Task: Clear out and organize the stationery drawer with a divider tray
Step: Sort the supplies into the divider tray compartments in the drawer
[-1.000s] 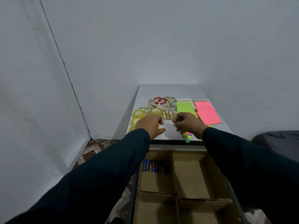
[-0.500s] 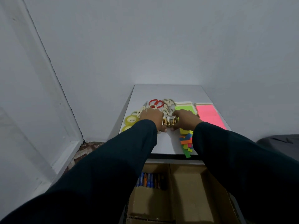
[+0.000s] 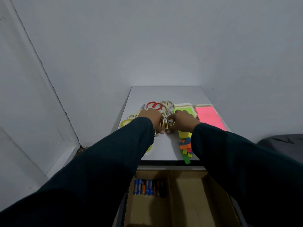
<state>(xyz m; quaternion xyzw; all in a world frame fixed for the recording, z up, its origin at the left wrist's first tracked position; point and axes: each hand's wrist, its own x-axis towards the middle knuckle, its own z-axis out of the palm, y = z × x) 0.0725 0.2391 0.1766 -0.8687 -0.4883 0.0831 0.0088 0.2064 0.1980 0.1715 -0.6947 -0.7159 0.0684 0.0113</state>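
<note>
A cluster of small gold-coloured cylindrical batteries (image 3: 166, 125) lay on the white cabinet top (image 3: 165, 95), enclosed from both sides by the hands. The left hand (image 3: 151, 118) had its fingers curled round the cluster's left edge, the thumb tip touching the surface; the right hand (image 3: 182, 119) curled round the right edge in like manner (the grip on individual cells could not be told). Beyond the hands lay red-handled scissors (image 3: 153, 105) and cream-handled scissors (image 3: 166, 103). A yellow tape roll (image 3: 125, 123) sat left of the left sleeve. To the right were a green sticky-note pad (image 3: 183, 110) and a pink sticky-note pad (image 3: 209, 116), with loose multicoloured paper flags (image 3: 185, 149) near the front edge. Below, the brown cardboard divider tray (image 3: 188, 194) sat in the open drawer, its left rear compartment holding a row of blue and orange batteries (image 3: 148, 187).
</note>
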